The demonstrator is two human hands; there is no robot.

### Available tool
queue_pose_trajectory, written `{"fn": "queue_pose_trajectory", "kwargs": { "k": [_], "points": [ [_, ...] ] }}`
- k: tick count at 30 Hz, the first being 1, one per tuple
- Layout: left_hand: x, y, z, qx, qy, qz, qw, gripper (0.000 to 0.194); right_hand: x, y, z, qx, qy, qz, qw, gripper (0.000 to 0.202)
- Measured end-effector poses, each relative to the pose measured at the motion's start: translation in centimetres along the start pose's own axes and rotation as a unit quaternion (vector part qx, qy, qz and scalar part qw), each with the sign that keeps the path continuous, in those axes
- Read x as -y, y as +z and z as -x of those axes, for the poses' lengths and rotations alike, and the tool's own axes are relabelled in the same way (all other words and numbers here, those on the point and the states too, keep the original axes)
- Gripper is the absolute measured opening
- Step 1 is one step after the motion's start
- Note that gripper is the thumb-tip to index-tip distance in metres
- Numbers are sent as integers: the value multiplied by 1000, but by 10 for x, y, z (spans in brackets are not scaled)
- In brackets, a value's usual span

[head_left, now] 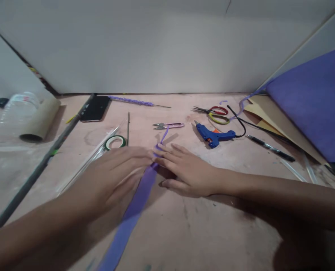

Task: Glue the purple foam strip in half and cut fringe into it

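A long purple strip, perhaps crepe paper, runs from the bottom edge up to both hands, where it narrows to a thin folded or twisted end. From the left, my left hand is slightly blurred, its fingertips closed on the strip at the narrow part. My right hand lies over the same spot from the other side, fingers stretched out and touching the strip, thumb apart on the table. Just beyond the fingertips, the strip's thin tip reaches the small thread snips.
A blue glue gun, scissors and a pen lie right. Purple sheet stands far right. Left are green tape, a phone, a cardboard tube and a purple-wrapped wire. A white wall closes the back.
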State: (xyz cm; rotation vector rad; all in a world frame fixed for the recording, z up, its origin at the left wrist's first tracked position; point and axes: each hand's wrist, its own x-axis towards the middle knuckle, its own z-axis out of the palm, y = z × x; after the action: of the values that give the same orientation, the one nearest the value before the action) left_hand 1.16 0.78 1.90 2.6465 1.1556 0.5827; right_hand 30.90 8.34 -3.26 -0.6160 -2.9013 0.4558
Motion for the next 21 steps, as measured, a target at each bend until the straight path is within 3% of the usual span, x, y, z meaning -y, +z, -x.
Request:
{"fn": "queue_pose_trajectory", "kwargs": {
  "k": [3, 5, 7, 10, 12, 13, 15, 17, 21],
  "points": [
    [40, 25, -69, 52, 49, 24, 997, 34, -4, 1, 7, 7, -11, -13, 1000, 85],
    [60, 41, -95, 69, 70, 40, 994, 33, -6, 1, 14, 7, -3, -25, 1000, 83],
    [70, 51, -106, 81, 89, 50, 992, 35, -9, -1, 26, -3, -8, -34, 999, 73],
    [70, 55, -108, 90, 99, 47, 990, 41, -22, -18, 53, -52, -30, -24, 998, 53],
    [64, 54, -107, 93, 90, 37, 991, 45, -42, -39, 78, -130, 26, 21, 991, 43],
    [60, 52, -105, 94, 79, 31, 992, 48, -54, -51, 91, -165, 91, 70, 980, 42],
    [54, 48, -100, 92, 53, 19, 994, 57, -79, -73, 114, -165, 174, 106, 965, 47],
    [52, 44, -91, 89, 20, 4, 996, 65, -99, -88, 128, -143, 198, 107, 964, 50],
    [56, 41, -71, 76, -22, -11, 997, 70, -116, -89, 128, -79, 226, 78, 968, 51]
  ]
}}
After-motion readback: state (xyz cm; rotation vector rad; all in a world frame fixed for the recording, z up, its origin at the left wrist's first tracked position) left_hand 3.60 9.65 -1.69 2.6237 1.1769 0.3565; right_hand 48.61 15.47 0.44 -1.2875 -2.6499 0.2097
